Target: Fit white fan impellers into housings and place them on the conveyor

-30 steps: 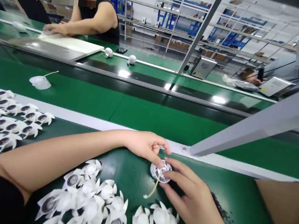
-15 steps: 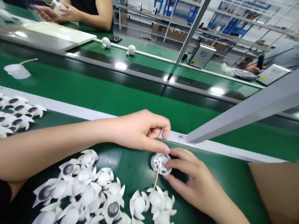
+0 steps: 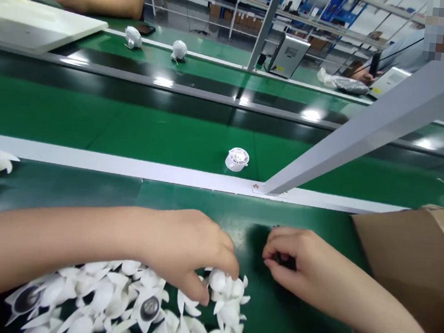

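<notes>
Head view: left hand (image 3: 196,245) and right hand (image 3: 295,257) hung low over the tabletop (image 3: 187,197).
Left fingers stood apart over white fans (image 3: 103,295), short of the far edge; right fingertips curled close together, any grip impossible to tell. A white ring (image 3: 235,162) lay just beyond that edge.

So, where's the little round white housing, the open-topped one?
In the head view, the round white housing lies near the middle, on the green belt just past the white rail, left of the foot of the slanted post.
</notes>
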A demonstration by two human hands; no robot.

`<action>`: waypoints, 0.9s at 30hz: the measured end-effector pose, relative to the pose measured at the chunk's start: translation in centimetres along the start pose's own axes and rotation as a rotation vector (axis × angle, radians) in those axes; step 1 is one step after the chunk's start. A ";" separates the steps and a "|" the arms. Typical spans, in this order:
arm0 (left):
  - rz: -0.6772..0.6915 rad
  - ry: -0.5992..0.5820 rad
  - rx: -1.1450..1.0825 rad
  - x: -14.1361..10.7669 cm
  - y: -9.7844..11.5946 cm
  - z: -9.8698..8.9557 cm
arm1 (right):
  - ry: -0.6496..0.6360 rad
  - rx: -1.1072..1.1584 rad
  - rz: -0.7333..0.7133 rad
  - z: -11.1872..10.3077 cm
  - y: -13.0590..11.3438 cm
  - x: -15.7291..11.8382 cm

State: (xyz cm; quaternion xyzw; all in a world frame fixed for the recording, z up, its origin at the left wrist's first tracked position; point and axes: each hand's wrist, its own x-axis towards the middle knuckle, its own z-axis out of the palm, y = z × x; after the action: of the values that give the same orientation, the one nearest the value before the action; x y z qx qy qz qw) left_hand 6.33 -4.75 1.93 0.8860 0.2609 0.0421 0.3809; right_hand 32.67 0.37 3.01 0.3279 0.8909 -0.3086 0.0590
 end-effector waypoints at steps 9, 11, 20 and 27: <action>-0.158 0.127 0.227 -0.6 0.5 -1.8 | 0.076 -0.353 -0.048 2.5 -1.7 0.1; -0.229 0.191 0.263 -0.8 0.4 -2.4 | 0.189 -0.483 -0.098 3.4 -2.1 0.1; -0.121 0.255 -0.004 -0.5 -4.1 -3.1 | 0.393 -0.686 -0.049 5.1 -3.2 -0.1; -0.072 0.249 -0.176 -0.5 -6.3 -3.4 | 0.410 -0.709 -0.083 4.8 -3.0 0.0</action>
State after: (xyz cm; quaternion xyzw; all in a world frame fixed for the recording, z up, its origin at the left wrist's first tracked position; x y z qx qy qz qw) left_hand 2.28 0.89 0.00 0.8274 0.3329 0.1608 0.4228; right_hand 30.35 -4.26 0.71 0.3059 0.9478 0.0870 -0.0229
